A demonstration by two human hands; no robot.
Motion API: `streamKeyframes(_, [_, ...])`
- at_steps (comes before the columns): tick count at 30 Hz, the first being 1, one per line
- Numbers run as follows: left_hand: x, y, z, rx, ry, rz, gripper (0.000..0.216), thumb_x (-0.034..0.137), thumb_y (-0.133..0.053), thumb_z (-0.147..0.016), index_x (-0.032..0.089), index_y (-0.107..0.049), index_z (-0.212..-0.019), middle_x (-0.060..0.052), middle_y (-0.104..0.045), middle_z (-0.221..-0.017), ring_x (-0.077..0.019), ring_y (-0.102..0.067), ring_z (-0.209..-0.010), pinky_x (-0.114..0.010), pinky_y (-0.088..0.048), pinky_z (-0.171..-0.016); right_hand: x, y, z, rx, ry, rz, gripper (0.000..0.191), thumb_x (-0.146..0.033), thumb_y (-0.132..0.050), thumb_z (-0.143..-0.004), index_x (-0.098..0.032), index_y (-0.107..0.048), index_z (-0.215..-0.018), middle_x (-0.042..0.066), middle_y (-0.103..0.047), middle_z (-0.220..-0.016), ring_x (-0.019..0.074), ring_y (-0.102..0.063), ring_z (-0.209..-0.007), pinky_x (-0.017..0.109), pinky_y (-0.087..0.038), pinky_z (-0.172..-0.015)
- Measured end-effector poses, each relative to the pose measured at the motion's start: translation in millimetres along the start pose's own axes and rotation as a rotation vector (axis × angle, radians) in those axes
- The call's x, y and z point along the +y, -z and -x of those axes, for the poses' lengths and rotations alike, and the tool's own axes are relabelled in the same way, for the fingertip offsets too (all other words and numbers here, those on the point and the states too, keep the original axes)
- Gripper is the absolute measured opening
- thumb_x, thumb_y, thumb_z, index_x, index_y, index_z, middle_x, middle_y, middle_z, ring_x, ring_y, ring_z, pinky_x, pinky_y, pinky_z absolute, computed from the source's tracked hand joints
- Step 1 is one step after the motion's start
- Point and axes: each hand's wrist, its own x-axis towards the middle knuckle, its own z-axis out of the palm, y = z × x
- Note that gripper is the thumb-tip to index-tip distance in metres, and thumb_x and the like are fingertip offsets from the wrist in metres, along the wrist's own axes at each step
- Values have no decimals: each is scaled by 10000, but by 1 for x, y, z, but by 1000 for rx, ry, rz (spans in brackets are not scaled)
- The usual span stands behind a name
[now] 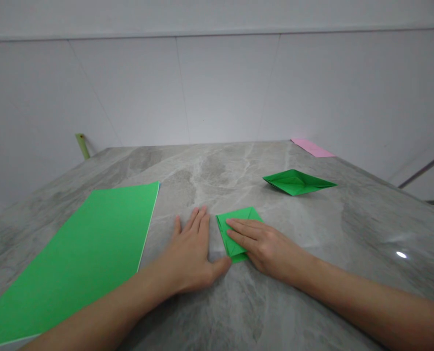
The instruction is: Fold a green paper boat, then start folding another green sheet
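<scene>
A small folded square of green paper [244,213] lies flat on the table in front of me. My right hand [264,243] rests on top of it with the fingers stretched out, covering its right and middle part. To the left of the paper, my left hand [193,253] lies flat on the tabletop, fingers spread. Its thumb tip touches or nearly touches the paper's lower left corner. Farther off to the right sits a green folded paper boat [293,183], apart from both hands.
A stack of green paper sheets [92,243] lies at the left, partly under my left forearm. Pink paper [313,147] sits at the far right edge of the grey marbled table [217,165]. A white wall [217,87] stands behind.
</scene>
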Motion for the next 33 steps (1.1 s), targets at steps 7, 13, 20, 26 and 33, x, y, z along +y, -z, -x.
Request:
streamKeyframes(7, [3,-7,4,53,13,32,880,625,-438,-836,98,-239,-1511,-220,-136,-1592,-406,-82,-1464,-709,-114,-1104,2,-4,2,7,-23,-15,403,-43,-479,-849,-69,-628,-1223,216,-617,-1289,297,-603,-1197,483,-546,-967])
streamKeyframes(13, [2,-3,2,19,9,9,922,658,-416,-836,73,-213,-1518,-215,-78,-1598,-399,-45,-1469,-714,-85,-1106,1,-3,2,-8,9,36,411,-22,-493,-839,-51,-621,-1228,216,-622,-1283,296,-596,-1206,459,-537,-986])
streamKeyframes(20, [2,0,3,17,-12,-4,914,680,-398,-837,104,-219,-1524,-208,-82,-1599,-407,-38,-1464,-705,-105,-1108,-2,-1,1,-8,24,28,379,-44,-478,-877,-58,-628,-1225,224,-618,-1281,304,-591,-1211,491,-543,-967])
streamKeyframes(26, [4,11,4,-79,-25,-9,982,607,-508,-792,85,-144,-1540,-202,-43,-1599,-399,-25,-1465,-679,-117,-1123,-3,-1,1,-30,28,69,402,-25,-488,-863,-85,-619,-1239,190,-621,-1295,281,-589,-1219,454,-541,-983])
streamKeyframes(33, [0,11,3,-64,-42,-7,978,663,-518,-789,163,-156,-1548,-195,-43,-1603,-412,-38,-1462,-697,-126,-1105,-3,-1,1,-51,46,85,394,-34,-465,-883,-45,-600,-1253,206,-605,-1310,293,-578,-1229,459,-543,-981])
